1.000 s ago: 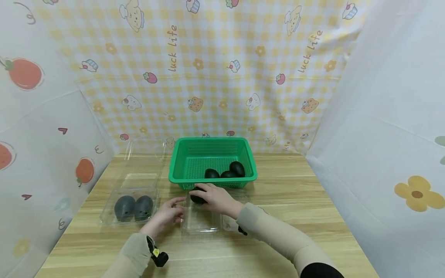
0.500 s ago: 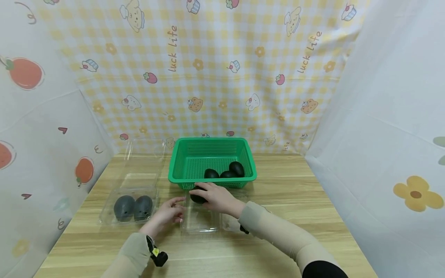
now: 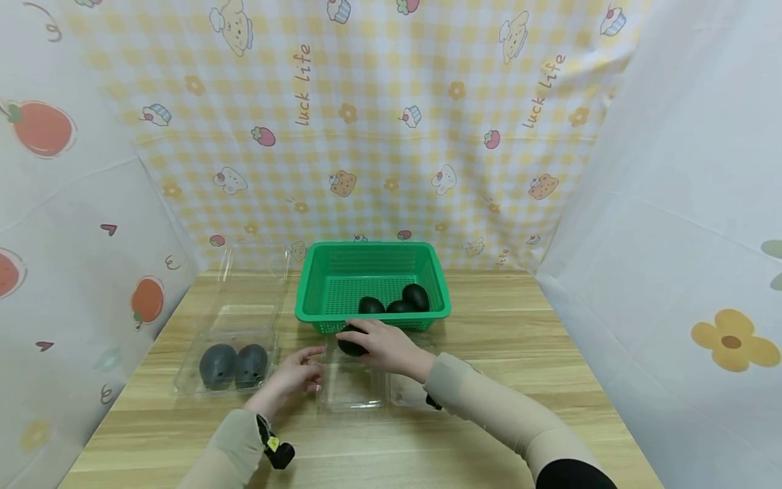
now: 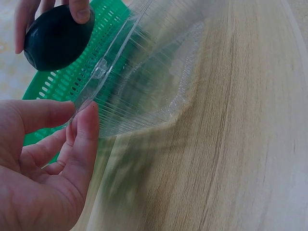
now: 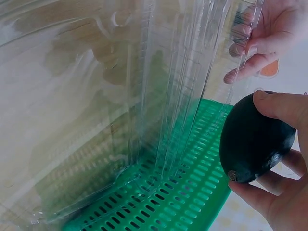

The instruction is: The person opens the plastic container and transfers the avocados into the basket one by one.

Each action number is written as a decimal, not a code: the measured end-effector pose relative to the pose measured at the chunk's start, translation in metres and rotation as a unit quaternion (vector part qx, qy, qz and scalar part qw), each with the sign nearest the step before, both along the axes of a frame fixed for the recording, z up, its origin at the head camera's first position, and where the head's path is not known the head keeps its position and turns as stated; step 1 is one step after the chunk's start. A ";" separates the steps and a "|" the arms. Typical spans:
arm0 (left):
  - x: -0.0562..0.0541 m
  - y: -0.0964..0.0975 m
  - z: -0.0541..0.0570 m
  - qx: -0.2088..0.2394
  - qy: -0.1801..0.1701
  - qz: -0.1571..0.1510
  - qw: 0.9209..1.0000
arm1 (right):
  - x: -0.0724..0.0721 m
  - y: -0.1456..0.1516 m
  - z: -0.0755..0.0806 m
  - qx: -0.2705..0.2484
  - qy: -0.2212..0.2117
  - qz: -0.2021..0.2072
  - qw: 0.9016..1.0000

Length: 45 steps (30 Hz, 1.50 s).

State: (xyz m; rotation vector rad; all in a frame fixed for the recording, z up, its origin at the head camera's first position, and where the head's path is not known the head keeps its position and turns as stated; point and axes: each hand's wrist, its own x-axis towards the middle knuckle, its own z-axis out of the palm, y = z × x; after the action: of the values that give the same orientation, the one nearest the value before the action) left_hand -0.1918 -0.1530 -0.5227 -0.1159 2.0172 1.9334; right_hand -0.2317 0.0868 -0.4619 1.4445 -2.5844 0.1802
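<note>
My right hand (image 3: pixel 394 350) holds a dark avocado (image 3: pixel 351 343) by its sides, over the back of a clear plastic clamshell box (image 3: pixel 356 392). In the right wrist view the avocado (image 5: pixel 252 139) shows its stem scar between thumb and fingers. My left hand (image 3: pixel 296 375) is at the box's left edge. Close up in the left wrist view, the left thumb and fingers (image 4: pixel 87 126) pinch the box's clear rim. The box stands open, its other half lying to the right, partly hidden under my right forearm.
Behind the box stands a green plastic basket (image 3: pixel 374 318) with 3 avocados (image 3: pixel 415 297) at its front right. On the left, another open clear clamshell (image 3: pixel 183 380) has two avocados (image 3: pixel 218 367) side by side. A patterned cloth (image 3: pixel 391 136) hangs behind the wooden table (image 3: pixel 501 407).
My right hand has shifted slightly right and up with the avocado. The left hand stays at the box's edge.
</note>
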 end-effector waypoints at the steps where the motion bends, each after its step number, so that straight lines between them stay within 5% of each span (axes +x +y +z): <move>1: 0.000 0.000 0.000 0.000 0.000 0.000 1.000 | 0.000 0.001 0.000 -0.001 0.002 0.002 1.000; 45: 0.001 0.000 0.002 0.002 0.000 -0.008 1.000 | -0.013 0.024 0.025 -0.007 0.010 -0.007 1.000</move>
State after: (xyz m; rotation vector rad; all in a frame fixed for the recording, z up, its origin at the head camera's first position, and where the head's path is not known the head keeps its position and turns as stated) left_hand -0.1908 -0.1527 -0.5207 -0.0978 2.0076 1.9283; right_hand -0.2451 0.1107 -0.4369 1.4159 -2.5719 0.1797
